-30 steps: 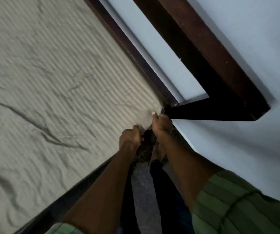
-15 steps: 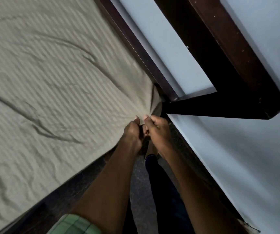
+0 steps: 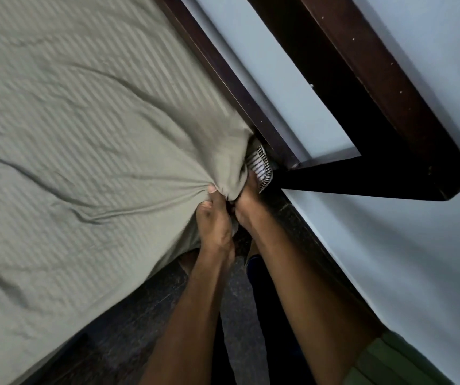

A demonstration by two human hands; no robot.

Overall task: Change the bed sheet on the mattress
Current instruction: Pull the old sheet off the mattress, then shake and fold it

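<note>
Between both hands' fingers (image 3: 214, 202), sheet corner (image 3: 227, 176).

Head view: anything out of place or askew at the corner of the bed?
Yes. The sheet is bunched and pulled off the corner, where both the left hand and the right hand grip it. That exposes a striped patch of the mattress beside the dark bed frame. Long creases fan out from the bunch.

Both bare forearms reach forward and down, close together and nearly parallel. The left hand (image 3: 214, 218) is curled into a fist, thumb on top, bunching a fold of grey-green striped bed sheet (image 3: 90, 129). The right hand (image 3: 246, 202) sits just beside it, fingers curled under the same gathered cloth, partly hidden
</note>
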